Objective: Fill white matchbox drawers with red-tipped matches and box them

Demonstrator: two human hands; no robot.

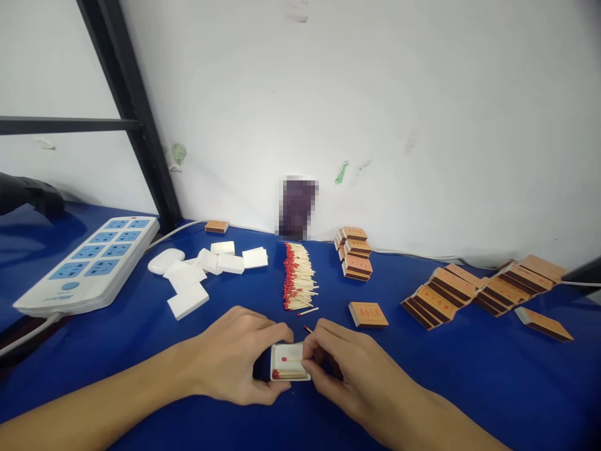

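My left hand (237,357) grips a small white matchbox tray (287,362) on the blue table, with a few red-tipped matches lying inside it. My right hand (350,363) is pinched at the tray's right edge and holds a match (307,328) whose red tip sticks up above the fingers. Just beyond the hands lies a neat pile of red-tipped matches (298,277). A single orange matchbox sleeve (368,314) lies to the right of my right hand.
Several empty white trays (206,270) are scattered at the back left, beside a white power strip (89,266). A stack of orange matchboxes (355,252) stands by the wall, and rows of overlapping matchboxes (479,285) stretch along the right. A black metal frame (136,119) rises at the left.
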